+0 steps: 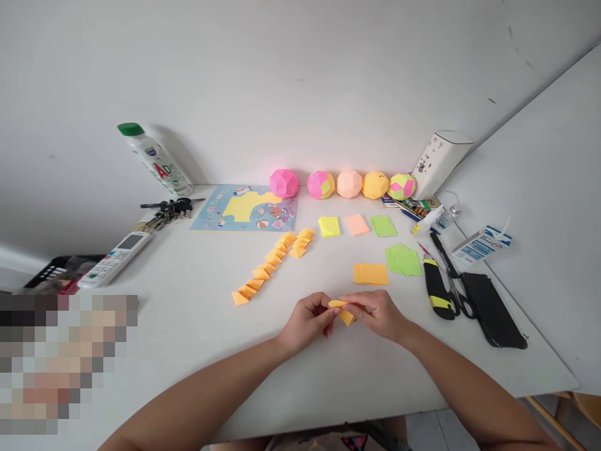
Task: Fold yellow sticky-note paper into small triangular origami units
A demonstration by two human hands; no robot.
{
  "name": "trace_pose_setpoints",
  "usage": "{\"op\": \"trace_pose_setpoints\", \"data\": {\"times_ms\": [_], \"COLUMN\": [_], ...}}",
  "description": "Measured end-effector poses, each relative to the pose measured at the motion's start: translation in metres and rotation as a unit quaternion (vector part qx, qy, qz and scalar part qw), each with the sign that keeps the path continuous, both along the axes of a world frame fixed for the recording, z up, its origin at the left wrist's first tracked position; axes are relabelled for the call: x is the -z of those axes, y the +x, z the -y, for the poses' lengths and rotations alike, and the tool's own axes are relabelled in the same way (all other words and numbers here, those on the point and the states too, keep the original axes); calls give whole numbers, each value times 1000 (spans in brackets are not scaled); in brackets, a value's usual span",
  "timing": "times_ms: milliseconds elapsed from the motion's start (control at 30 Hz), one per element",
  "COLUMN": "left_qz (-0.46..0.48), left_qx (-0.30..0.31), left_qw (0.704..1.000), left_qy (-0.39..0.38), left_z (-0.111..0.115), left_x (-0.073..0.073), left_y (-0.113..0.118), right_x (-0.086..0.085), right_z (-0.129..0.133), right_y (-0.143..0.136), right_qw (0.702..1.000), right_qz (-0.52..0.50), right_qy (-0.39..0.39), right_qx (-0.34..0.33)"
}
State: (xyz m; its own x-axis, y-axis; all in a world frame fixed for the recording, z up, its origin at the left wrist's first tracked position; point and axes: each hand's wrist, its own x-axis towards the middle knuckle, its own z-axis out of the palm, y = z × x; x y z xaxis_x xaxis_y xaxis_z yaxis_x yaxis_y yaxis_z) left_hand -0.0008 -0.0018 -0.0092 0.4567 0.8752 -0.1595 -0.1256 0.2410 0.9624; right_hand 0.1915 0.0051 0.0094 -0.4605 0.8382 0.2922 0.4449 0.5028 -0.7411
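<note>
Between both hands is a partly folded orange sticky note (346,317), held above the near part of the white table. My left hand (307,321) pinches its left side with thumb and fingers. On the other side, my right hand (378,314) grips the upper right edge; some fingers are hidden. Just beyond lies a stack of orange sticky notes (370,274). A slanting row of folded orange paper pieces (264,270) runs away to the left, with a short second row (300,243) beside its far end. Light green cut pieces (404,260) lie to the right.
Several faceted paper balls (349,184) line the wall. Yellow (329,227), pink (357,225) and green (384,226) note pads lie before them. A puzzle board (211,210), bottle (159,163), keys (169,210) and remote (115,260) are left; a cutter (436,288), scissors (462,305) and black case (495,310) right.
</note>
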Motion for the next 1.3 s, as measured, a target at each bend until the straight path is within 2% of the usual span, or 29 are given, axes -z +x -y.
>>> {"op": "trace_pose_setpoints", "data": {"times_ms": [267, 433, 633, 800, 1300], "left_qz": [0, 8, 18, 42, 11], "left_qx": [-2, -13, -37, -45, -23], "left_qw": [1000, 1000, 998, 997, 999], "left_qy": [0, -12, -45, -51, -33], "left_z": [1, 1, 1, 0, -1], "left_x": [0, -4, -3, 0, -6], "left_y": [0, 1, 2, 2, 1], "right_x": [-2, -5, -13, -18, -17], "right_z": [0, 2, 2, 2, 3], "right_y": [0, -1, -2, -3, -4], "right_qw": [1000, 996, 991, 989, 989], "right_qz": [15, 9, 3, 6, -2], "right_qy": [-22, -81, -126, -137, -140], "right_qx": [-11, -47, -49, -56, -51]}}
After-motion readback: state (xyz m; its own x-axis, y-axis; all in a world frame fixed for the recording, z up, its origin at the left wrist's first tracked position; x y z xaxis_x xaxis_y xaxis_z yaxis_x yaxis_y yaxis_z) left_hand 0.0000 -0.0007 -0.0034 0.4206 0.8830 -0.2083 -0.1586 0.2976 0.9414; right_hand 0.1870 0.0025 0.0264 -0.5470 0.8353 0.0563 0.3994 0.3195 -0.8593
